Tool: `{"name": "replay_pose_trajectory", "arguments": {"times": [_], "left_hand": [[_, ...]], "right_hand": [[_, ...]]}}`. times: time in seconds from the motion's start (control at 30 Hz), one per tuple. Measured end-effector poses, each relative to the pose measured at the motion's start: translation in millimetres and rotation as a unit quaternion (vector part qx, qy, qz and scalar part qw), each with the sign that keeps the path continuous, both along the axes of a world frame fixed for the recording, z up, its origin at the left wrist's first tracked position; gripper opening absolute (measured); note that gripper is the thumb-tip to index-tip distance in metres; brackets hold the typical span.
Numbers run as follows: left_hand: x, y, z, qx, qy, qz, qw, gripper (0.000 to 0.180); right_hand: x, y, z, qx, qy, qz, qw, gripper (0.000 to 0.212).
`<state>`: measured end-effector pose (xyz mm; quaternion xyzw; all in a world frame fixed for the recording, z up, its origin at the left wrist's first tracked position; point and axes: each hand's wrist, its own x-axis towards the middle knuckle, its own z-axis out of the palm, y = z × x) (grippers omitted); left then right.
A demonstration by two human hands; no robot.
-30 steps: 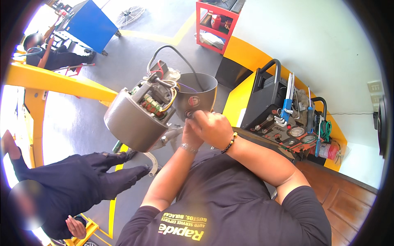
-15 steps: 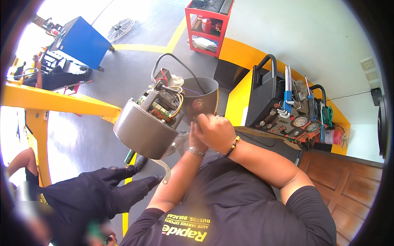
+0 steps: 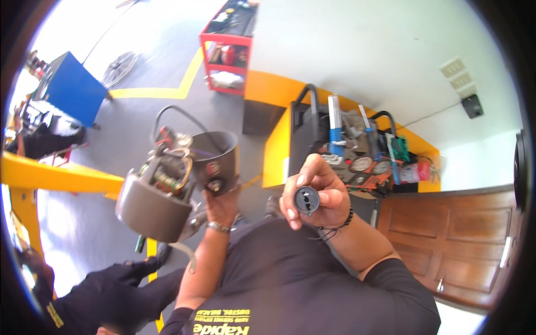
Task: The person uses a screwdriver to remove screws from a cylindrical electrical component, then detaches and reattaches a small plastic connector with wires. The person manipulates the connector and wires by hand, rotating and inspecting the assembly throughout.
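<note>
Drum (image 3: 153,206): grey, round; wiring exposed inside its open end. Cable (image 3: 174,106): arched from drum into shell, apparently slack enough to let the two stand apart. Shell (image 3: 229,167): grey, open-mouthed, just right of drum; cable and a purple wire inside. Left hand (image 3: 222,207): curved against shell's lower end, likely to steady it; how tightly it closes, cannot tell. Cart (image 3: 226,39): red, farther off; tools on top, a red container on the shelf below, white material lowest. Cap (image 3: 306,200): black, round, well apart from shell, its slotted face toward the wearer, probably for viewing. Right hand (image 3: 328,192): thumb and fingers pinched around cap. Machine (image 3: 314,120): black, beyond right hand; hex keys (image 3: 334,109) in a blue holder (image 3: 336,135) on top, seemingly for easy reach.
</note>
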<state>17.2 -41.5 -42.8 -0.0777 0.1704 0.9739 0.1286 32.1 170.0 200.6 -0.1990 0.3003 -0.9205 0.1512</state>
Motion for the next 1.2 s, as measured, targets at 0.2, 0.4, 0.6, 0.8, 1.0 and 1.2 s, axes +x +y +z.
{"name": "replay_pose_trajectory", "arguments": {"times": [0.2,0.4,0.6,0.8,1.0,1.2], "left_hand": [[-3.6,-3.0,2.7,0.007,0.006,-0.009,1.0,0.094],[-8.4,-3.9,9.5,0.025,-0.01,0.007,1.0,0.095],[-15.0,-8.0,13.4,0.035,-0.058,0.016,0.998,0.101],[-11.5,-11.4,15.1,0.035,-0.065,0.017,0.997,0.103],[-13.0,-7.9,14.5,0.04,-0.052,0.015,0.998,0.104],[-19.4,-0.9,15.1,0.02,-0.064,0.076,0.995,0.101]], "right_hand": [[1.6,27.6,23.8,-0.018,0.079,-0.024,0.996,0.027],[5.9,50.9,35.6,-0.04,0.107,-0.037,0.993,0.028],[7.1,103.3,35.8,0.083,0.102,-0.188,0.973,0.03],[2.7,225.8,41.9,0.636,0.002,-0.462,0.618,0.016],[-19.3,251.3,-24.3,0.831,-0.079,-0.313,0.452,0.023],[-34.2,250.4,-55.9,0.879,-0.038,-0.299,0.37,0.035]]}}
